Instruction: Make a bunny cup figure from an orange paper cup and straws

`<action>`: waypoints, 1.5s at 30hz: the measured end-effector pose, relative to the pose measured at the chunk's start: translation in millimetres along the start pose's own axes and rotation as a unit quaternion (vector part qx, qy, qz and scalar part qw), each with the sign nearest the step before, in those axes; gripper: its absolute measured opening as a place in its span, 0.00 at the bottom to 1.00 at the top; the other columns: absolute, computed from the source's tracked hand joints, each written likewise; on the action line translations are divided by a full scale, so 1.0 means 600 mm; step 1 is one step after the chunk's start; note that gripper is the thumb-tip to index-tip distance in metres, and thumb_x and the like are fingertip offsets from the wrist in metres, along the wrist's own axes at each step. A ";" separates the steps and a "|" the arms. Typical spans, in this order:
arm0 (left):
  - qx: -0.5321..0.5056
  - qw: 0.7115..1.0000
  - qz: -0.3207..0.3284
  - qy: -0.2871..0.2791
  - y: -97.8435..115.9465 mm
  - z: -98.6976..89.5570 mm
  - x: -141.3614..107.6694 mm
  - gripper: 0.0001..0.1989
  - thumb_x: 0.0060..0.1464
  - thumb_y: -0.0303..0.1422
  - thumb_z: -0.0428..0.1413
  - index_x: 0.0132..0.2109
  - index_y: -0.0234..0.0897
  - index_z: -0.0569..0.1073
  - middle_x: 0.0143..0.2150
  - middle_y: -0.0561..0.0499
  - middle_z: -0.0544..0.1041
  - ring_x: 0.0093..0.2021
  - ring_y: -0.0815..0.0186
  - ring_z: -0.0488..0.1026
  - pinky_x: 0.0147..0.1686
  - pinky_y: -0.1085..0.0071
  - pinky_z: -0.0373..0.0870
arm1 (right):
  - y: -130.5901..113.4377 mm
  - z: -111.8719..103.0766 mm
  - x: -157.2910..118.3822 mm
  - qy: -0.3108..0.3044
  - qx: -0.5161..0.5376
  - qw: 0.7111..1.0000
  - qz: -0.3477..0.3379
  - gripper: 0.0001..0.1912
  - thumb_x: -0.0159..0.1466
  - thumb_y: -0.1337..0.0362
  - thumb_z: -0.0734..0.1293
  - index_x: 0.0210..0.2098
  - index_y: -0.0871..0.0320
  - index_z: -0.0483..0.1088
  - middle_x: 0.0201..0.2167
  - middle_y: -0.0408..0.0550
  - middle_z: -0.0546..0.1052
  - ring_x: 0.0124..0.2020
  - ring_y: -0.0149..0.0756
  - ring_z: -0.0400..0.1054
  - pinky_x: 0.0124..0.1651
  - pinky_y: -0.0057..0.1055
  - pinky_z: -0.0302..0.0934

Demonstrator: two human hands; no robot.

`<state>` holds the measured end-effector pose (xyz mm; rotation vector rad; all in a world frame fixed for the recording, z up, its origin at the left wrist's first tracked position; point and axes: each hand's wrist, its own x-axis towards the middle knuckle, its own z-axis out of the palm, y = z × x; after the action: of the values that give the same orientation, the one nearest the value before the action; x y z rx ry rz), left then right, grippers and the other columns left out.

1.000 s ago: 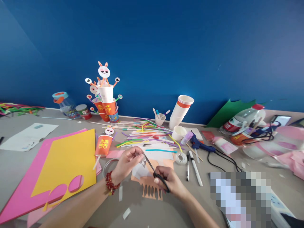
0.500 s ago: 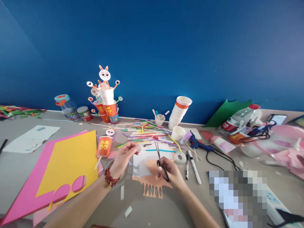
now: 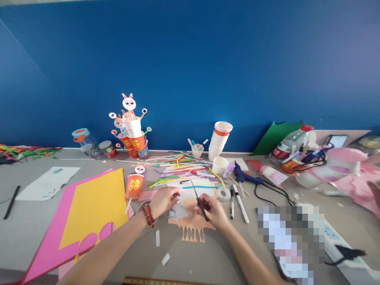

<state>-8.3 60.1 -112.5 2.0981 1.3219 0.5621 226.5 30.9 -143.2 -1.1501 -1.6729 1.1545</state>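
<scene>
My right hand (image 3: 214,210) grips a pair of scissors (image 3: 198,201) by the handle, with the blades tilted up and away. My left hand (image 3: 165,201) is closed in a pinch; anything between its fingertips is too small to make out. Under both hands lies orange paper (image 3: 190,222) with a row of long cut slots along its near edge. A pale blue-grey paper scrap (image 3: 177,212) rests on it, below my left fingers. White paper (image 3: 190,192) lies just behind, partly hidden by the hands.
Yellow card (image 3: 97,202) on pink card lies left, beside an orange cup with a rabbit face (image 3: 135,187). Coloured sticks (image 3: 178,170) spread behind. Right are a tape roll (image 3: 223,193), markers (image 3: 241,206), a glue gun (image 3: 247,177) with cord, and a bottle (image 3: 292,144).
My left hand has come nearer to the scissors and lower over the papers. My right hand still holds the scissors over the orange paper. The camera view has shifted slightly.
</scene>
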 end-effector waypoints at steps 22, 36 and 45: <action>0.045 0.998 0.043 -0.024 0.001 -0.103 -0.015 0.09 0.63 0.36 0.49 0.43 0.40 0.72 0.42 0.49 0.77 0.42 0.62 0.73 0.43 0.68 0.67 | -0.080 -0.029 -0.016 -0.018 -0.262 0.963 0.055 0.17 0.56 0.51 0.71 0.24 0.56 0.66 0.19 0.39 0.67 0.22 0.31 0.58 0.25 0.25 0.48; 0.158 0.982 0.075 -0.070 -0.019 -0.106 -0.001 0.07 0.62 0.29 0.51 0.37 0.40 0.74 0.39 0.52 0.77 0.41 0.63 0.74 0.42 0.70 0.67 | -0.054 -0.025 -0.127 -0.064 -0.394 0.909 0.119 0.12 0.53 0.60 0.71 0.32 0.52 0.63 0.23 0.40 0.76 0.24 0.38 0.70 0.26 0.25 0.46; 0.217 0.972 0.083 -0.027 -0.036 -0.096 0.014 0.13 0.60 0.27 0.52 0.51 0.41 0.73 0.52 0.46 0.73 0.52 0.57 0.70 0.53 0.61 0.65 | -0.036 -0.052 -0.164 -0.061 -0.499 0.863 0.055 0.08 0.56 0.64 0.69 0.32 0.52 0.64 0.26 0.43 0.78 0.26 0.42 0.75 0.25 0.27 0.50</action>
<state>-55.3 90.0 -84.3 2.5772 1.3374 0.2951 278.0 -58.8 -124.1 -1.8150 -2.4228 0.3452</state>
